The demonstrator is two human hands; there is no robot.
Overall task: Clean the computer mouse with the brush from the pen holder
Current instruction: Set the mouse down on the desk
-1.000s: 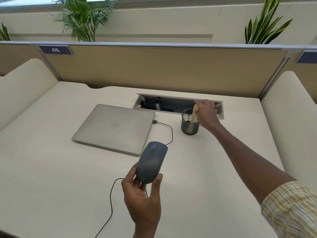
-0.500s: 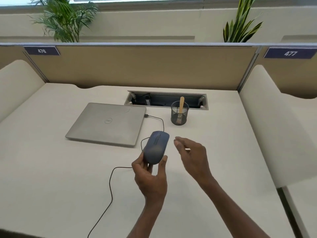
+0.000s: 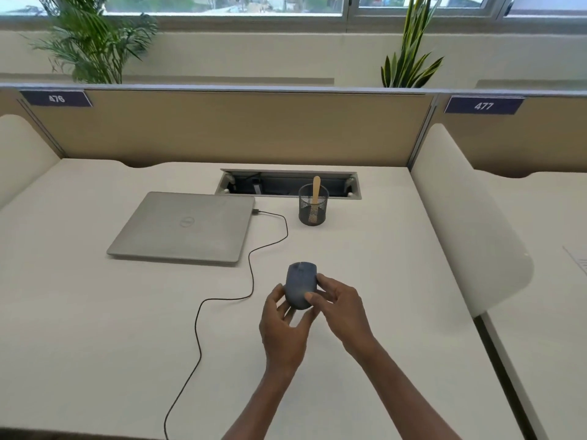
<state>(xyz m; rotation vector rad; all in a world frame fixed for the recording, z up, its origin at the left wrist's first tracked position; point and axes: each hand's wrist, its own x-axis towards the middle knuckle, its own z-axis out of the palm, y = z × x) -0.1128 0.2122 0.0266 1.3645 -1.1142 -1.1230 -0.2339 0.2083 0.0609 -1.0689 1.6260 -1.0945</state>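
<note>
A dark grey wired computer mouse [image 3: 298,282] is held above the desk between both hands. My left hand [image 3: 282,325] cups it from below and the left. My right hand [image 3: 340,308] grips its right side, thumb on top. The brush [image 3: 316,193], with a light wooden handle, stands upright in the black mesh pen holder [image 3: 313,208] at the back of the desk, apart from both hands. The mouse's black cable [image 3: 254,271] runs across the desk to the laptop.
A closed silver laptop [image 3: 184,228] lies at the left. Behind the pen holder is an open cable tray [image 3: 287,185] sunk in the white desk [image 3: 95,312]. Tan partitions and cream side dividers [image 3: 470,223] enclose the desk.
My right hand left the brush in the pen holder, came back toward me and took hold of the mouse. The mouse has dropped lower, now held by both hands.
</note>
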